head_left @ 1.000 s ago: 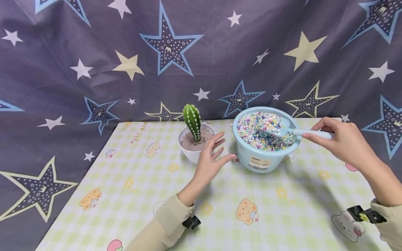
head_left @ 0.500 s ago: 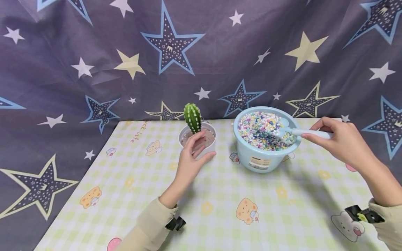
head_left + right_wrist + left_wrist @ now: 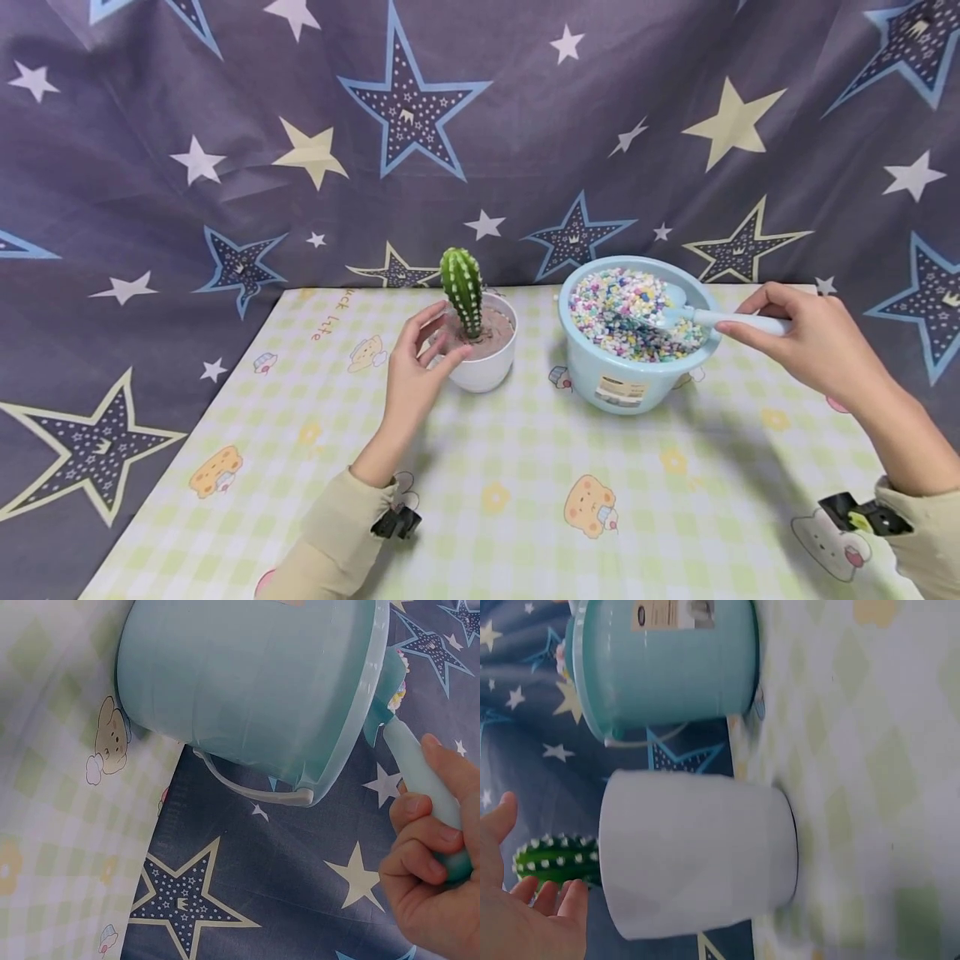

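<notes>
A green cactus with white spots [image 3: 461,287] stands in brown soil in a white pot [image 3: 487,372]. Beside the pot's left rim is my left hand [image 3: 411,371], fingers loosely bent and apart; in the left wrist view its fingertips overlap the cactus just above the rim. My right hand [image 3: 825,342] grips the handle of a light-blue toy shovel [image 3: 738,320]. The shovel's blade, heaped with small coloured pebbles [image 3: 651,298], lies over the pebbles filling a light-blue bucket [image 3: 667,379]. In the right wrist view, fingers curl round the shovel handle [image 3: 424,769].
The table wears a green-and-white checked cloth [image 3: 525,450] with cartoon prints. Behind it hangs a dark curtain with stars [image 3: 525,150]. A thin pale handle [image 3: 262,796] hangs down the bucket's side. Pot and bucket stand near the table's back edge, a gap between them.
My left hand has swept left, from between pot and bucket, across the front of the pot, to the pot's left side. My right hand and the shovel have stayed nearly still.
</notes>
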`<state>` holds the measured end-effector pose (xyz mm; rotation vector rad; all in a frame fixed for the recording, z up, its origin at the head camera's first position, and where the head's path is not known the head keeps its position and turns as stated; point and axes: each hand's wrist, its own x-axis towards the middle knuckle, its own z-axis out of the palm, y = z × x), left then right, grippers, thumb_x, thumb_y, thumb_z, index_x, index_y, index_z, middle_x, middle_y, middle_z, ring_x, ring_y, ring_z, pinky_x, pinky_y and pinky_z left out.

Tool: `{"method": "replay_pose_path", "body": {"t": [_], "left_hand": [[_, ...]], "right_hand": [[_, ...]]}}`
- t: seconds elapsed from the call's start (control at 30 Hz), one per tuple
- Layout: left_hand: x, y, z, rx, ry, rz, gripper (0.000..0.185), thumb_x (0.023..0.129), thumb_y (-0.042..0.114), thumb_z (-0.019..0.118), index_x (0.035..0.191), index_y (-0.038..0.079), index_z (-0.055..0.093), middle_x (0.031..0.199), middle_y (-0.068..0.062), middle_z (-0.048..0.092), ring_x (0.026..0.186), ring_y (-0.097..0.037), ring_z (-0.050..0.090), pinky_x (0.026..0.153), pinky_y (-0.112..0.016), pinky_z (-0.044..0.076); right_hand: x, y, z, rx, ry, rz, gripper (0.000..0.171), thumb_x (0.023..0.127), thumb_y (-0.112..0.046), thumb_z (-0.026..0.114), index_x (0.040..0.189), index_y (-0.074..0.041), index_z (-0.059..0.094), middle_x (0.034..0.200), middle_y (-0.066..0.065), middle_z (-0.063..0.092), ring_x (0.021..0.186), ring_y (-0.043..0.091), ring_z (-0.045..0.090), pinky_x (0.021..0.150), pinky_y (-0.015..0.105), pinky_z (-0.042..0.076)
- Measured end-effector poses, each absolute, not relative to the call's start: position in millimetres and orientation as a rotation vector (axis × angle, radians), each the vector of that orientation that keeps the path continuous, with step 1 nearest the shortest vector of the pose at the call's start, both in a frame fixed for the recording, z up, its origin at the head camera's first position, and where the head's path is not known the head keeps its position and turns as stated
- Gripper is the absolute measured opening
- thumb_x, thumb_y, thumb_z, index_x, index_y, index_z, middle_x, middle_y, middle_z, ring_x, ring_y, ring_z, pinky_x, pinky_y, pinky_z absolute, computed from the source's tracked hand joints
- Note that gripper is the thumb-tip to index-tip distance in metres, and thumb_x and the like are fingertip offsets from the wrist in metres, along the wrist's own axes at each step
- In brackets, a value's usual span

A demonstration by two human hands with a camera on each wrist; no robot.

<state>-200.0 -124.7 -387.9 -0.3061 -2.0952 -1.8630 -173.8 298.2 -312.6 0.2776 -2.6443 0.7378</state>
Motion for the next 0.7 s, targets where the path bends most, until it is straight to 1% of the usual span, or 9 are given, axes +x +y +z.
{"method": "replay_pose_path", "body": {"t": [0.1,0.17,0.27,0.5,0.7], "left_hand": [[-205.5,-130.0,-389.4,-0.277,-2.092,-1.836,0.064,0.083,0.006,0.080,0.141,0.004,0.051,0.146,-0.008,0.052,0.138,-0.030,0.049,0.114,-0.032,0.045],[-209.4,-132.9,-390.6,-0.252,-2.095,-1.815,0.066,0.083,0.009,0.081,0.141,0.005,0.051,0.146,-0.006,0.052,0.138,-0.026,0.049,0.114,-0.028,0.044],[-216.3,-137.2,-393.8,-0.228,-2.104,-1.796,0.069,0.082,0.009,0.082,0.143,0.006,0.050,0.148,-0.007,0.051,0.140,-0.025,0.048,0.116,-0.027,0.043],[-227.8,-145.6,-404.8,-0.184,-2.183,-1.774,0.077,0.081,0.012,0.083,0.148,0.008,0.045,0.153,-0.008,0.044,0.145,-0.025,0.041,0.122,-0.029,0.035],[-233.0,-149.4,-414.5,-0.184,-2.326,-1.762,0.091,0.080,0.011,0.084,0.155,0.008,0.033,0.161,-0.009,0.031,0.150,-0.026,0.030,0.126,-0.032,0.028]], "right_hand": [[-174.3,297.3,-313.6,0.292,-2.632,0.752,0.018,0.080,-0.022,0.085,0.086,-0.014,0.070,0.062,-0.009,0.064,0.050,0.003,0.041,0.049,0.019,0.030],[-174.7,296.8,-313.7,0.303,-2.622,0.762,0.018,0.080,-0.022,0.085,0.086,-0.015,0.070,0.062,-0.009,0.063,0.050,0.003,0.041,0.049,0.019,0.030],[-175.3,295.8,-313.4,0.314,-2.613,0.773,0.018,0.079,-0.021,0.085,0.086,-0.014,0.070,0.063,-0.008,0.065,0.050,0.002,0.042,0.049,0.018,0.030],[-175.7,292.8,-312.1,0.287,-2.636,0.802,0.019,0.080,-0.022,0.084,0.088,-0.013,0.070,0.067,-0.003,0.068,0.052,0.004,0.044,0.050,0.018,0.032],[-177.0,289.3,-311.4,0.326,-2.615,0.785,0.019,0.080,-0.022,0.085,0.088,-0.013,0.070,0.067,-0.003,0.068,0.052,0.003,0.044,0.050,0.017,0.032]]}}
